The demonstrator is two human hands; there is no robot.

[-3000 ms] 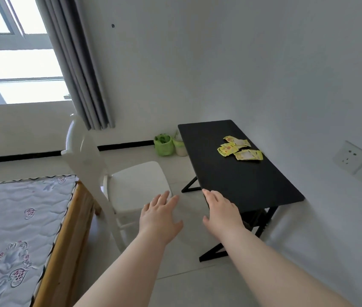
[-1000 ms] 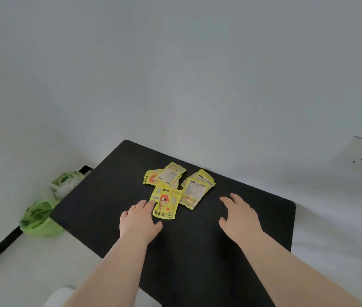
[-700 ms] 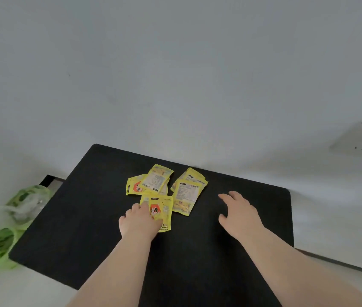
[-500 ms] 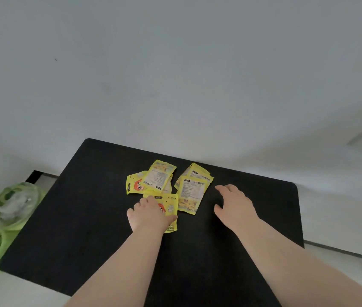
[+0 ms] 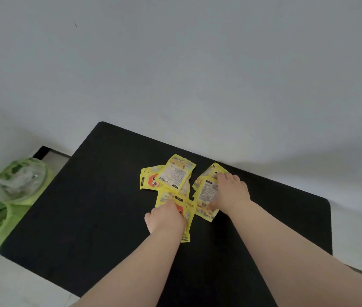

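Left hand point(image 5: 166, 218): fingers point(image 5: 170, 206) curled down on the near packet point(image 5: 187, 214). Can't tell if they're pinching or just pressing. Right hand point(image 5: 231, 192): fingers loosely spread, flat on the right packet point(image 5: 206, 192). The pile overlaps mid-counter, toward the back edge. Probably light, thin and slick film, so slide one free, then pinch a sealed edge. Counter point(image 5: 87, 218) is flat matte black against a white wall point(image 5: 197, 63). Green bags point(image 5: 20, 178) on the floor off its left edge.

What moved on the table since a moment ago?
The right grip slid left off the bare black rectangular tabletop and now rests on the right-hand yellow foil packet. The left grip stays on the nearest yellow foil packet. The other packets stayed put.
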